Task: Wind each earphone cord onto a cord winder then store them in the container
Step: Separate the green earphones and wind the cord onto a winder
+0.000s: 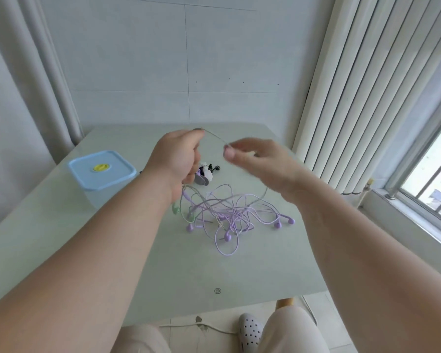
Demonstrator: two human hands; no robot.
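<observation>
Earphone cord [215, 137], thin and pale (green-grey), stretches between pinching left hand [177, 159] and right hand [255, 161].

Bare forearms [107, 240], beige trousers [290, 332], grey perforated clog [250, 329]

Both bare forearms reach forward from the bottom corners and converge toward the middle, held up in the air. The left hand [177, 159] is closed into a loose fist, back of the hand toward the wearer, wrist bent slightly, with thumb and forefinger pinched together at the top. The right hand [259, 161] sits just beside it at about the same height, blurred, its thumb pressed against the fingertips [229, 152] in a pinch while the other fingers spread loosely. The two hands are near each other but not touching.
</observation>
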